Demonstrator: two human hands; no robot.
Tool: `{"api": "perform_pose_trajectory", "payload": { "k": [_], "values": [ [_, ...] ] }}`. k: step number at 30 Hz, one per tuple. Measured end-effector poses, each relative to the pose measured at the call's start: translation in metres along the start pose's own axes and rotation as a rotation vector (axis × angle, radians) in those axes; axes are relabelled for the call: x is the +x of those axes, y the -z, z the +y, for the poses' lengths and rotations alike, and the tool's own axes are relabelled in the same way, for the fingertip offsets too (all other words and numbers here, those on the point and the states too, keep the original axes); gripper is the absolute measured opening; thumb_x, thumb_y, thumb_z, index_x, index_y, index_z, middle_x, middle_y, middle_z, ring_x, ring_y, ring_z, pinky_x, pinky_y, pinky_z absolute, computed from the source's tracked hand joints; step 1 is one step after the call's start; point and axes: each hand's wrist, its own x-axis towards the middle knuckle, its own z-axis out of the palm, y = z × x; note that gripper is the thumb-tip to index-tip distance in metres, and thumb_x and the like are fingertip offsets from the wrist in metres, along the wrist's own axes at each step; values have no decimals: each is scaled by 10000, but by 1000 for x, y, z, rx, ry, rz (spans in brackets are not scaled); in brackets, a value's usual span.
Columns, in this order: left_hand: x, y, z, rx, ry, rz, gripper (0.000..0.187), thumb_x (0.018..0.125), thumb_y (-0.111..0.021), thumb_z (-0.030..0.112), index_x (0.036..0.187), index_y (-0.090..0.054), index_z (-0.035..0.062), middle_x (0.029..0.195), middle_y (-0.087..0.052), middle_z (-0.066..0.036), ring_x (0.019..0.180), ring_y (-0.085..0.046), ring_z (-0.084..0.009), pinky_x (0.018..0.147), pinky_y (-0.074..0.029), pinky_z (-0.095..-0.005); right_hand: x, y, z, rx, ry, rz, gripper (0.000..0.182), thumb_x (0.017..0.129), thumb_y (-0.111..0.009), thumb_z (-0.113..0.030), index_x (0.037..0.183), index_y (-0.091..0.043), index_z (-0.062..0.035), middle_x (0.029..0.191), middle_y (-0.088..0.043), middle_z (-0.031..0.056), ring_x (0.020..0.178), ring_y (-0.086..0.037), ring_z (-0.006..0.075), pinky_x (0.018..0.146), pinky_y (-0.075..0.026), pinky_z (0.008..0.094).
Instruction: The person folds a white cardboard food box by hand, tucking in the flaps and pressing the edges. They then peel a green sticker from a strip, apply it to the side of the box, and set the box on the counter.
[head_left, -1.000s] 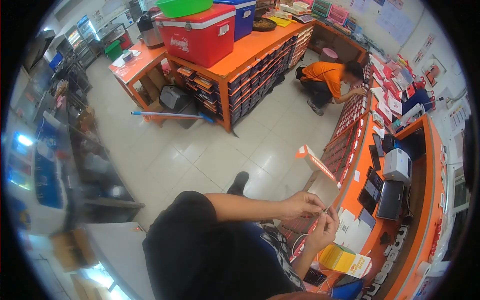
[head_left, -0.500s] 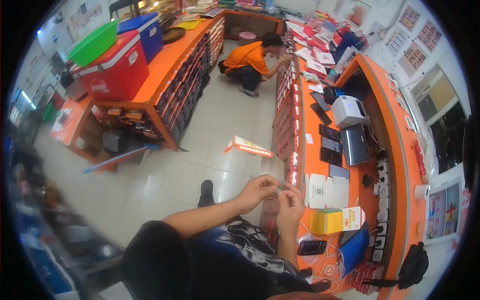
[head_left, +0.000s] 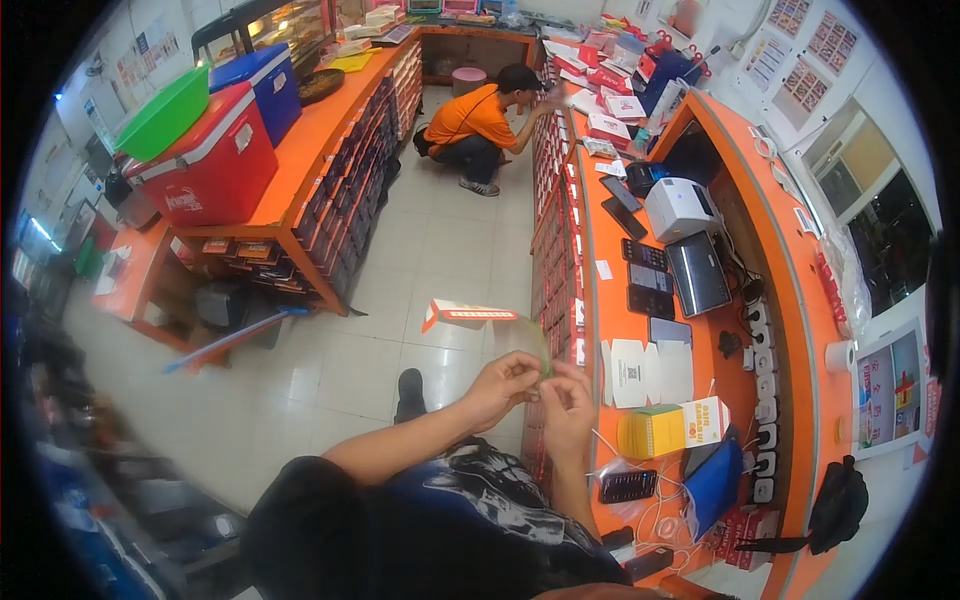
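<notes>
In the head view, my left hand [head_left: 503, 386] and my right hand [head_left: 567, 408] are close together in front of me. Both have fingertips pinched on a thin, greenish see-through strip [head_left: 545, 352], which may be plastic film. Beyond the fingers, a white carton with red and orange markings [head_left: 472, 313] shows above the floor. It appears joined to the clear material, but how it is held up cannot be made out. My fingers cover the gripped end of the strip.
Right of my hands runs an orange counter [head_left: 612, 268] bearing several phones, a white printer [head_left: 682, 210], flat white cartons [head_left: 640, 374] and a yellow box [head_left: 655, 442]. A person in orange [head_left: 480, 125] squats down the aisle. A red cooler [head_left: 205, 155] stands left.
The camera view has shifted a little, and the carton appears lower and further left. Both hands keep their pinch, and more of the greenish strip shows above the fingers.
</notes>
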Motion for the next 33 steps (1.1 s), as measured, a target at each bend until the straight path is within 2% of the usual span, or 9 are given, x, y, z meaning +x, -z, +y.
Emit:
{"api": "perform_pose_trajectory", "payload": {
  "k": [9, 13, 15, 17, 19, 21, 25, 30, 33],
  "values": [
    [-12, -12, 15, 116, 85, 26, 163, 1010, -627, 121, 1161, -598, 69, 1043, -630, -27, 931, -618, -116, 834, -524, -285, 0, 2, 21, -258, 70, -32, 157, 861, -735, -16, 988, -648, 16, 1261, -570, 164, 1160, -603, 271, 961, -511, 379],
    [-10, -5, 8, 378, 59, 42, 195, 1000, -628, 89, 1187, -589, 46, 1025, -642, -35, 887, -623, -116, 804, -529, -275, 0, -1, 3, -377, 90, -17, 305, 837, -734, -14, 1128, -644, -2, 1236, -605, 177, 1159, -603, 295, 975, -493, 391],
    [-10, -4, 5, 459, -143, 42, 288, 973, -655, 59, 1247, -571, 28, 1016, -653, -56, 840, -626, -116, 767, -533, -274, 1, 1, 2, -415, 54, -33, 359, 845, -722, -11, 1195, -644, -5, 1239, -610, 178, 1163, -604, 288, 987, -489, 384],
    [-12, -6, 6, 529, -176, 69, 333, 959, -665, 43, 1275, -560, 27, 1013, -652, -57, 845, -628, -118, 760, -534, -276, 1, 3, 9, -132, -25, -70, 479, 867, -705, -32, 1336, -611, -13, 1271, -603, 178, 1174, -604, 287, 1001, -488, 383],
    [-16, -11, 10, 598, -206, 93, 379, 946, -675, 27, 1304, -549, 26, 1009, -651, -59, 851, -630, -120, 753, -536, -279, 5, 1, -1, -204, -11, -61, 499, 879, -703, -50, 1366, -597, -15, 1277, -604, 179, 1176, -605, 281, 1003, -488, 377],
    [-18, -14, 12, 740, -182, -34, 420, 952, -634, -29, 1343, -483, -6, 1112, -645, -101, 1067, -653, -189, 915, -549, -343, 6, -2, -5, -276, 4, -47, 521, 892, -701, -69, 1397, -584, -18, 1283, -604, 180, 1178, -606, 275, 1006, -488, 371],
    [-16, -11, 4, 703, -222, -113, 429, 946, -627, -35, 1347, -479, -10, 1156, -632, -116, 1146, -630, -183, 935, -545, -348, 7, -5, -7, -317, 60, 0, 461, 908, -708, -92, 1354, -625, -10, 1291, -609, 176, 1160, -615, 266, 987, -493, 356],
    [-16, -6, 12, 522, -197, -29, 374, 998, -626, 173, 1336, -553, 30, 1222, -610, -69, 1128, -569, -165, 913, -499, -321, 4, -6, -19, -259, 67, -65, 426, 915, -689, -51, 1336, -641, -4, 1277, -628, 170, 1143, -621, 273, 953, -501, 368],
    [-23, -34, 32, 587, -139, 150, 318, 1022, -588, 220, 1245, -608, -6, 1193, -630, -72, 1112, -572, -142, 940, -480, -326, 6, -6, -10, -490, 338, -113, 417, 918, -676, -16, 1333, -640, 1, 1258, -649, 157, 1105, -636, 256, 908, -515, 353]
  ]
}}
